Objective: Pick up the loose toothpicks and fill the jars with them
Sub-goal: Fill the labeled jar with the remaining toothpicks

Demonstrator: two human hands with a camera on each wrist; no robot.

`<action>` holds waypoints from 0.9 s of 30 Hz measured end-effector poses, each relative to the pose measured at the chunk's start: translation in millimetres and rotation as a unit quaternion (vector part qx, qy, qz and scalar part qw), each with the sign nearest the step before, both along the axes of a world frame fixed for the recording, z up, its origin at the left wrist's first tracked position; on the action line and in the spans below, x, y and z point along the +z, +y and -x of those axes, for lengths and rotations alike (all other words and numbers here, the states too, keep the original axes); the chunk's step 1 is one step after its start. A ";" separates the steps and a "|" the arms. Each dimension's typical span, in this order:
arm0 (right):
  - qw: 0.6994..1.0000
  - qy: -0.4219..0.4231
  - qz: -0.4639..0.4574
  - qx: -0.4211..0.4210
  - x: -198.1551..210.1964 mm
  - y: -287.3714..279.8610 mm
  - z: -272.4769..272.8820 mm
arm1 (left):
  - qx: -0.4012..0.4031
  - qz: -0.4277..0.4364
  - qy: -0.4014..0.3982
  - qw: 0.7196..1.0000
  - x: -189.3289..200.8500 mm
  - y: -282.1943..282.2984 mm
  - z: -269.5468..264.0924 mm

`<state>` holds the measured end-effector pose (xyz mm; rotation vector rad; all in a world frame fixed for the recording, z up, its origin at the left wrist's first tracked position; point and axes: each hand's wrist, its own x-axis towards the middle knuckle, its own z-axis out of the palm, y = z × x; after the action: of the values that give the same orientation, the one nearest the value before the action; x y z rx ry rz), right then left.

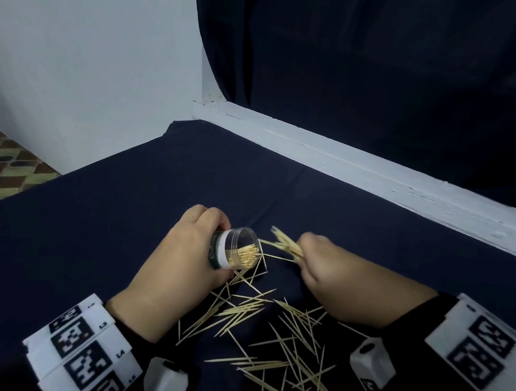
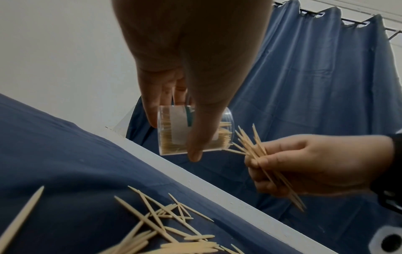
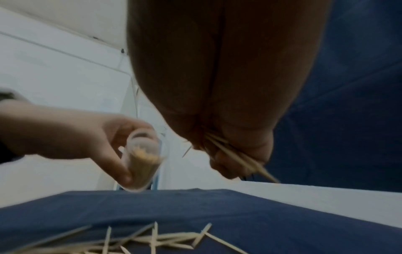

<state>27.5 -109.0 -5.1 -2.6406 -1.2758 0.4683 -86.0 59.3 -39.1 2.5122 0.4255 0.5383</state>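
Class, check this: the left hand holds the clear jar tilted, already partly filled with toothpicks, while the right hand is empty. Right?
Not quite. The right hand grips a bundle of toothpicks, as the left wrist view shows. The left hand does hold the tilted, partly filled jar.

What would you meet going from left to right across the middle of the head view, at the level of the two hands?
Left hand → clear plastic jar partly filled with toothpicks, tilted with its open mouth toward the right → bundle of pale wooden toothpicks → right hand gripping that bundle.
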 end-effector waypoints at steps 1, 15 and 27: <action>1.000 -0.002 0.018 0.008 2.4 2.5 4.7 | -0.002 0.000 0.003 1.000 0.4 -0.9 -0.4; 0.999 0.000 0.040 0.017 8.8 3.3 10.3 | -0.017 -0.005 0.036 0.999 -0.3 -4.1 -4.7; 0.991 -0.101 0.086 0.026 7.9 17.4 16.1 | -0.078 -0.005 0.040 0.996 3.0 -20.0 -10.2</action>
<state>11.4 -91.6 2.8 -2.8665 -1.4259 0.3394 -75.8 39.4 -36.1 2.5555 0.2540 0.3812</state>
